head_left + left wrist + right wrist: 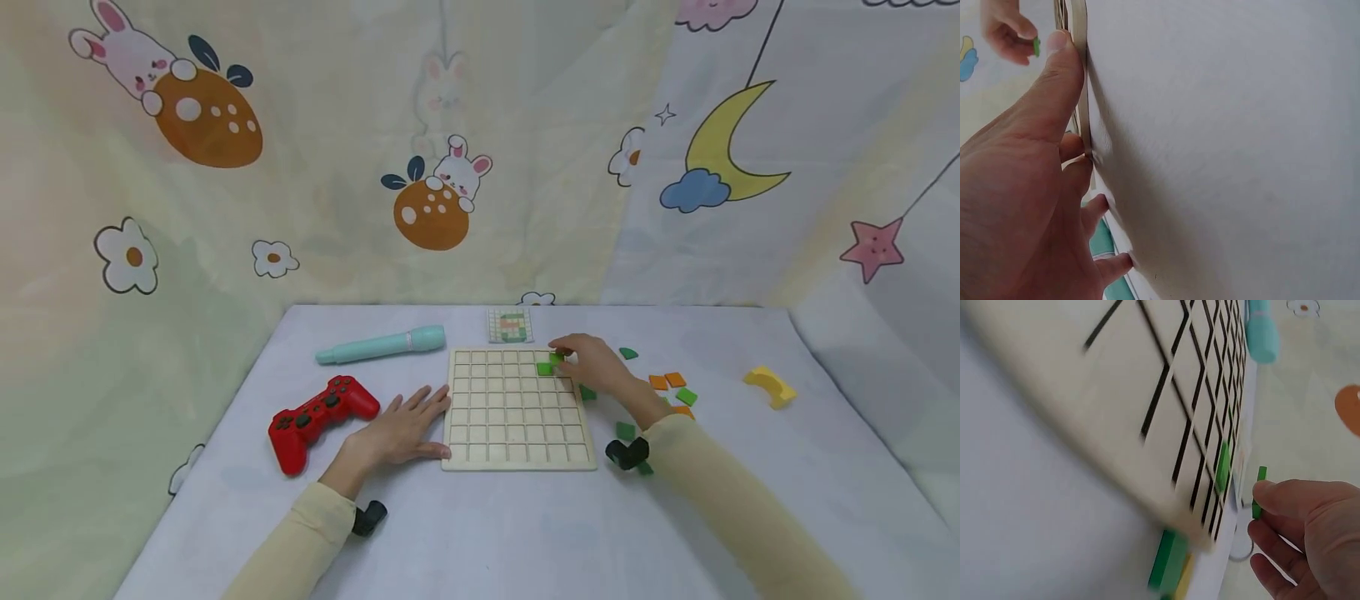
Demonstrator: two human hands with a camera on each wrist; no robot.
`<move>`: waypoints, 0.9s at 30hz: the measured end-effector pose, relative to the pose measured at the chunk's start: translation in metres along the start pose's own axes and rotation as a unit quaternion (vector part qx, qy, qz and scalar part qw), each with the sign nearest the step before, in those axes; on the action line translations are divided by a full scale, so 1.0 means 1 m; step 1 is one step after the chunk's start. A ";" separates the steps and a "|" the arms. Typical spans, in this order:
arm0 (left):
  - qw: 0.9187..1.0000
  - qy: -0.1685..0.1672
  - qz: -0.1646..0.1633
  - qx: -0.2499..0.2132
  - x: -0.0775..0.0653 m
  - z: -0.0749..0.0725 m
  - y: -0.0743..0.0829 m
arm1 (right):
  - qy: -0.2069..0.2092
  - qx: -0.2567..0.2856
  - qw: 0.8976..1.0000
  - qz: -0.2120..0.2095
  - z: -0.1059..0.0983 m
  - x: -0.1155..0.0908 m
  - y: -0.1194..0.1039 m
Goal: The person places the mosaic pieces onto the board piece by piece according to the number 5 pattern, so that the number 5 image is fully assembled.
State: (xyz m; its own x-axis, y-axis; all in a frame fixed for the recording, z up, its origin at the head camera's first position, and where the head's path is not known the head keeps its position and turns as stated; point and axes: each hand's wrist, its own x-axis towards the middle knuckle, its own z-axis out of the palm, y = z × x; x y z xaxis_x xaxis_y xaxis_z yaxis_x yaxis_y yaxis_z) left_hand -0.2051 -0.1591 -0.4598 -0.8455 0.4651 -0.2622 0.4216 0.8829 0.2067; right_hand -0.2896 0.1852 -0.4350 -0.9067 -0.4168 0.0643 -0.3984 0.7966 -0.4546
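A pale wooden grid board (510, 417) lies flat on the white table. My left hand (405, 427) rests at its left side, fingers spread, with thumb and fingertips against the edge. Over the board's far right corner, my right hand (600, 367) pinches a small green square tile (1259, 494) between thumb and fingers. One light green tile (544, 369) sits in a cell of the far row, just left of the held one. In the left wrist view, the left thumb (1057, 69) lies along the board's rim.
Behind the board is a small patterned card (512, 325). A red game controller (318, 419) and a teal marker-like tube (381, 345) lie to the left. Rightward are several loose green pieces (626, 431), orange tiles (657, 382) and a yellow arch block (771, 387).
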 end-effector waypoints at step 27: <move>1.000 -0.002 -0.002 -0.011 -0.001 0.000 0.002 | -0.022 -0.017 0.999 -0.032 0.033 0.022 -0.024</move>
State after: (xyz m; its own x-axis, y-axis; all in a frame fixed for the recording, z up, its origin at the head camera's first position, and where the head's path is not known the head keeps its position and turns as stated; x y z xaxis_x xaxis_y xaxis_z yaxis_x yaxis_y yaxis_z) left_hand -0.2037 -0.1577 -0.4588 -0.8458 0.4622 -0.2664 0.4109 0.8829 0.2273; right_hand -0.2956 0.1425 -0.4519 -0.8727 -0.4854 0.0522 -0.4602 0.7822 -0.4200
